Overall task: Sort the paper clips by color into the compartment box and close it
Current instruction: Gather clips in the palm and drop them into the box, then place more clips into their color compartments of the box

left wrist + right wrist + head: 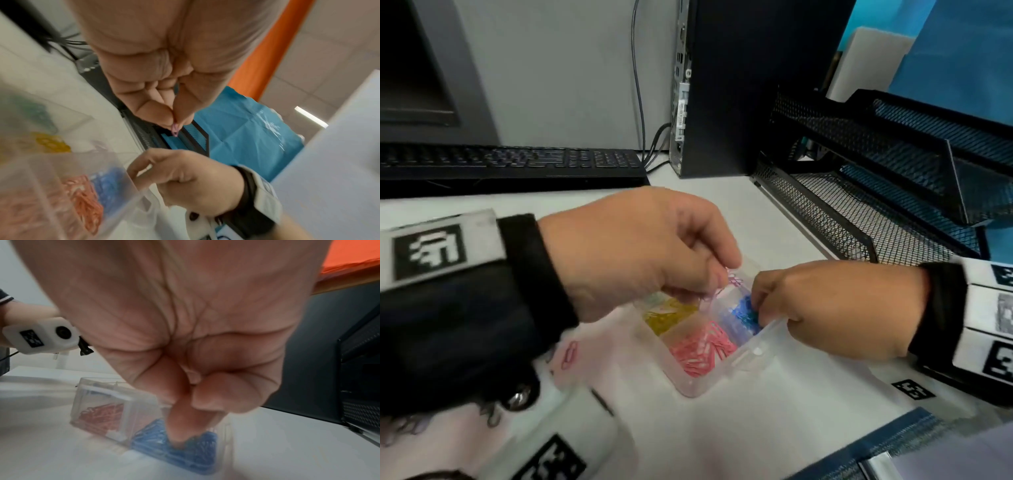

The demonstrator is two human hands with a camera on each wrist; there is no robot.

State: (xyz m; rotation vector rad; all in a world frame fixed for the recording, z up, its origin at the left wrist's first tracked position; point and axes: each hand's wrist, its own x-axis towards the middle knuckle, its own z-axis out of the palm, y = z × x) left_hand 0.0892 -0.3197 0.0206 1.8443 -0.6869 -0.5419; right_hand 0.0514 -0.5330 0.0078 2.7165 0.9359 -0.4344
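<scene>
From the head camera, a clear plastic box (690, 368) sits open on the white desk (739, 428), its lid (763, 346) tipped back toward the right hand (839, 308). Yellow clips (669, 313), pink clips (700, 346) and blue clips (743, 313) fill separate compartments. The left hand (633, 253) hangs over the box's far end, its fingers curled around purple clips (734, 279) just above the rim. The right hand's fingers dip into the blue compartment. A loose pink clip (570, 353) lies on the desk left of the box. A black mesh tray (859, 212) stands near the box's far right side, a keyboard (510, 164) well behind. From the left wrist, thumb and fingertips (164, 116) pinch a purple clip (174, 129); the box wall (61, 162) crowds the lower left. From the right wrist, one finger (185, 423) presses into the blue clips (185, 449) and the others are curled; whether it grips any cannot be told.
</scene>
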